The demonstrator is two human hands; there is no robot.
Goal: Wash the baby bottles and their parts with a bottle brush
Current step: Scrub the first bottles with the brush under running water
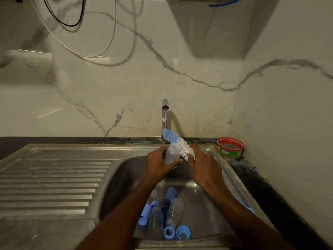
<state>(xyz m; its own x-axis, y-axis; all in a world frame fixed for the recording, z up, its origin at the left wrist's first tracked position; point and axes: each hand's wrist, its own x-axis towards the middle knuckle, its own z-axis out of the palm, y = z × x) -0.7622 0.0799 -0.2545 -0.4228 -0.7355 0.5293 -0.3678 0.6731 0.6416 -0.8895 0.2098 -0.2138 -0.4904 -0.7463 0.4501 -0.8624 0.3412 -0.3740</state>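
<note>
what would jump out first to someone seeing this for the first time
Over the steel sink, the left hand holds a clear baby bottle while the right hand holds a blue and white bottle brush at its mouth, under the running tap. Below, more bottles and blue parts lie in the basin. A red-rimmed tub sits on the right counter.

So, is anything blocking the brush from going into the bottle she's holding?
Nothing visible. The left hand holds the clear bottle with its mouth up and uncapped; the brush, gripped by the right hand, lies beside the mouth, outside it.
</note>
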